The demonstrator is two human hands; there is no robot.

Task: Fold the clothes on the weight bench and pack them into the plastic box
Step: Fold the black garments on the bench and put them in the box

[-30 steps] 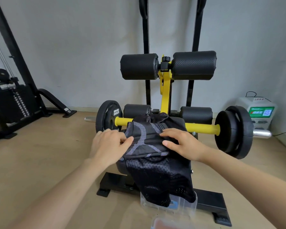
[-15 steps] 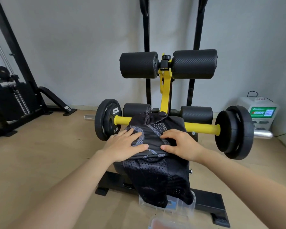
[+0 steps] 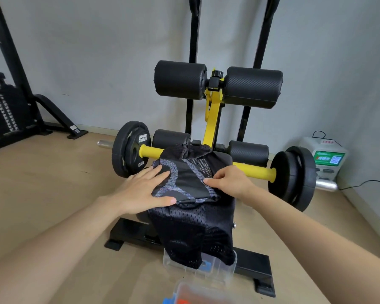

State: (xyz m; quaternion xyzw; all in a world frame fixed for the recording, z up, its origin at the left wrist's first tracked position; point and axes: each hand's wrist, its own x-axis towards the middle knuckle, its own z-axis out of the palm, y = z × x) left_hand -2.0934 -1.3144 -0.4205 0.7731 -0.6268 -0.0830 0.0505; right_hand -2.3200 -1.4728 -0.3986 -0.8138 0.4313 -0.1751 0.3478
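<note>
A black garment with grey patterned bands (image 3: 188,178) lies folded on the weight bench seat (image 3: 225,160). Under it a black mesh garment (image 3: 191,233) hangs over the seat's near end, down to a clear plastic box (image 3: 224,268) on the floor. My left hand (image 3: 145,190) lies flat on the patterned garment's left side, fingers spread. My right hand (image 3: 227,183) presses the garment's right edge with bent fingers. Another clear box with red and blue parts (image 3: 184,296) shows at the bottom edge.
Behind the seat a yellow bar carries a black weight plate (image 3: 130,149) on the left and two plates (image 3: 294,177) on the right. Black roller pads (image 3: 217,85) stand above. A white-green machine (image 3: 325,159) sits at the right wall, a black rack (image 3: 11,88) at far left.
My left hand has gone from pinching the garment's left edge to lying flat on it, fingers spread. The right hand stays on the right edge. The view has shifted slightly.
</note>
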